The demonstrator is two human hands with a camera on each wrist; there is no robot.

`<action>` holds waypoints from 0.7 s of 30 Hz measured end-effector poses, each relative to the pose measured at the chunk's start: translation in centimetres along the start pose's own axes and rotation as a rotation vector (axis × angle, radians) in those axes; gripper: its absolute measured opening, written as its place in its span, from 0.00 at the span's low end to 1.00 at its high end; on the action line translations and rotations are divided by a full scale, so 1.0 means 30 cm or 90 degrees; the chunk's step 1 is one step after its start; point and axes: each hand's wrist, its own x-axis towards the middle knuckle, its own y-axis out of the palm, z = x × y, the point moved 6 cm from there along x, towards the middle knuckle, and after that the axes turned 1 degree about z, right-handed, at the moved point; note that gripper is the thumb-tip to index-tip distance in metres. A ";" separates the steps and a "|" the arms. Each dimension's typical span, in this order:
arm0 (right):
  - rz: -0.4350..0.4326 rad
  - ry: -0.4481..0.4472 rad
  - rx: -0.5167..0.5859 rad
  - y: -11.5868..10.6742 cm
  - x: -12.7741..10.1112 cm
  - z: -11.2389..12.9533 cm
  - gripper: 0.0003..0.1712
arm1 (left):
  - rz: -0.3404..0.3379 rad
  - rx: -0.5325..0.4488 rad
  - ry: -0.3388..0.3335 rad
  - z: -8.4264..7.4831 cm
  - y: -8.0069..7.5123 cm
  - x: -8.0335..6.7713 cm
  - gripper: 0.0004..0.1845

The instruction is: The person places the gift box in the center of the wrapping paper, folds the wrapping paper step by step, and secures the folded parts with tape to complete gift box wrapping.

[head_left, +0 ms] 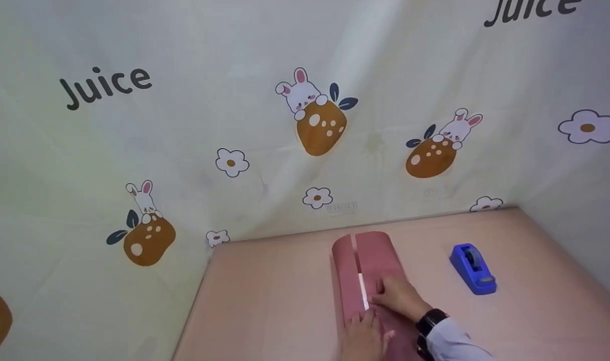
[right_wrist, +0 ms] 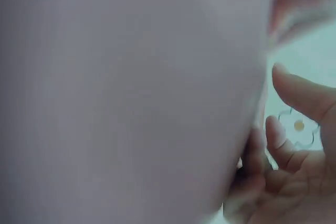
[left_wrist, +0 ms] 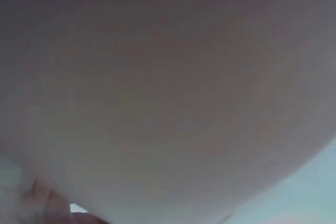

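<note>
A sheet of dark pink paper (head_left: 380,250) lies curved over on the table, two of its edges nearly meeting in a lengthwise seam. Along that seam runs a shiny white strip that looks like tape (head_left: 362,287). My left hand (head_left: 363,337) rests flat on the near part of the paper, fingertips at the strip's lower end. From the right, my right hand (head_left: 401,297) bends its fingers and pinches at the strip's edge. Blurred pale surfaces fill most of both wrist views; fingers (right_wrist: 254,156) show at the right side of the right wrist view.
A blue tape dispenser (head_left: 474,271) stands on the pinkish table (head_left: 264,291), right of the paper. Behind the table and at both sides hangs a pale cloth (head_left: 209,125) printed with rabbits, fruit and flowers. A dark band (head_left: 430,323) circles my right wrist.
</note>
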 end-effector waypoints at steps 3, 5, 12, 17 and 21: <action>-0.021 0.008 -0.063 0.007 -0.005 0.014 0.16 | -0.011 0.007 0.024 -0.001 -0.001 -0.005 0.29; -0.031 -0.001 -0.098 0.009 -0.008 0.021 0.16 | -0.021 0.010 0.040 0.001 0.002 -0.009 0.29; -0.016 -0.071 -0.067 0.011 -0.034 -0.002 0.11 | -0.021 -0.051 0.055 0.019 0.012 -0.011 0.26; 0.001 -0.143 0.049 -0.031 -0.089 -0.023 0.09 | -0.061 -0.117 0.105 0.037 0.010 -0.025 0.25; -0.029 -0.142 0.060 -0.078 -0.152 -0.051 0.10 | -0.194 -0.286 0.131 0.091 0.004 -0.054 0.17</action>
